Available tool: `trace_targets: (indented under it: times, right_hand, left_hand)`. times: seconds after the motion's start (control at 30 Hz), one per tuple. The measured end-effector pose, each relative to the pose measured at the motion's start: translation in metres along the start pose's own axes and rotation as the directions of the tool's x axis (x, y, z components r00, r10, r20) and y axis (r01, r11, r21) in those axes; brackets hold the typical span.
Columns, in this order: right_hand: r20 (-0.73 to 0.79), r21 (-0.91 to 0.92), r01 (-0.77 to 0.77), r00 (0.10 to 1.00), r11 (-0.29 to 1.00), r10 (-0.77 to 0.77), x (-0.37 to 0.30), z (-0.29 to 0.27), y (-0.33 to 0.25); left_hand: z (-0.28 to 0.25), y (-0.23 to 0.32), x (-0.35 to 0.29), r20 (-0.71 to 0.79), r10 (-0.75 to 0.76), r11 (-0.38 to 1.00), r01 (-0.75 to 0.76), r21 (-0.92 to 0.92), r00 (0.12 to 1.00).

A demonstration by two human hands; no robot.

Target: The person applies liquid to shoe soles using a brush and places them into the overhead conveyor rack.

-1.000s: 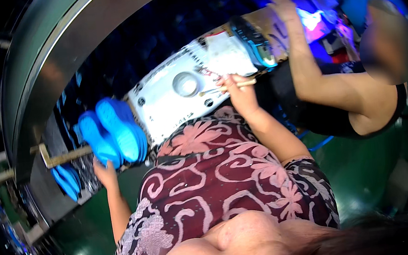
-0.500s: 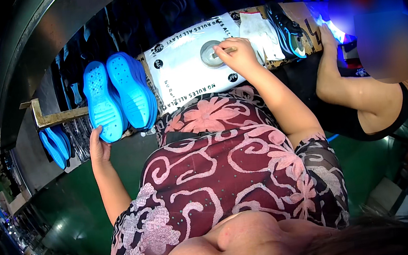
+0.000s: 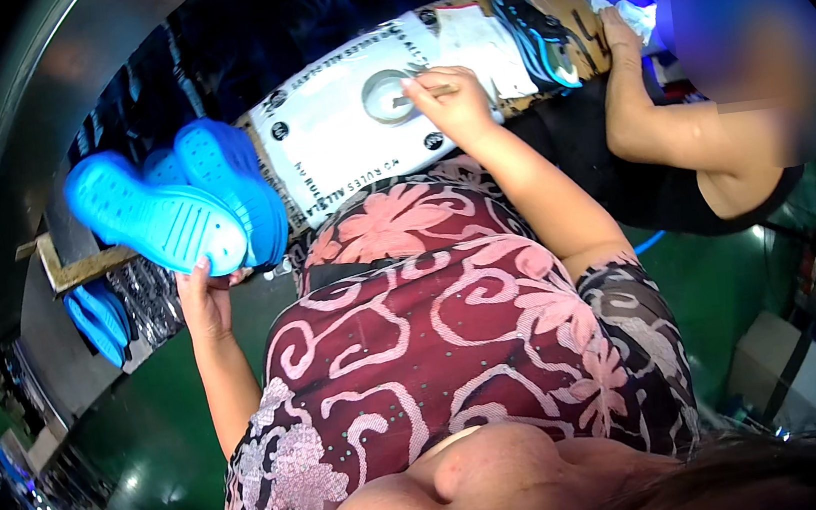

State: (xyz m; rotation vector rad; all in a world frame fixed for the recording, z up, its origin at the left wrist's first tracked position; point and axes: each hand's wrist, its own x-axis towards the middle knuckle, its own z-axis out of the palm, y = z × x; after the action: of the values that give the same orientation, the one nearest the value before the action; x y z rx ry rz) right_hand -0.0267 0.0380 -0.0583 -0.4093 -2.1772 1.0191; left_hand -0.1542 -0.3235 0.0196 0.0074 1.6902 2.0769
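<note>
My left hand (image 3: 205, 300) grips the near end of a blue shoe sole (image 3: 158, 223), thumb on top, and holds it tilted with its far end swung out to the left. Beside it, partly covered by it, lies a stack of similar blue soles (image 3: 242, 168). My right hand (image 3: 456, 103) pinches the handle of what looks like a small brush (image 3: 408, 100), its tip over a round shallow dish (image 3: 368, 108). Under the dish is a white plastic sheet (image 3: 316, 150) with dark print; what the dish holds cannot be made out.
White gloves (image 3: 480, 45) and a dark shoe (image 3: 534, 34) lie right of the sheet on cardboard (image 3: 566, 10). At right a co-worker's arm (image 3: 650, 127) reaches to the bench. A bracket (image 3: 77, 264) and more blue soles (image 3: 99, 325) are at left. A metal beam arches overhead.
My left hand has lifted the sole and turned its far end left, away from the stack. My right hand stays at the dish. The whole view has shifted slightly.
</note>
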Motion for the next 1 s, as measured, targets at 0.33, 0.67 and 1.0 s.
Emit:
trace_targets:
  times: [0.33,0.67,1.0]
  right_hand:
    - [0.034,0.532,-0.403,0.889,0.745,0.457,-0.016,-0.028,-0.025]
    - [-0.002,0.324,0.039,0.999,0.945,-0.04,-0.013,-0.052,-0.093]
    - [0.021,0.197,0.272,0.959,0.942,-0.282,-0.002,-0.029,-0.101]
  left_hand:
    - [0.09,-0.027,0.005,0.08,0.122,0.949,-0.14,0.281,0.989]
    - [0.139,-0.023,0.013,0.278,0.305,0.861,-0.389,0.328,0.911]
    - [0.136,-0.03,0.016,0.347,0.449,0.758,-0.556,0.34,0.824]
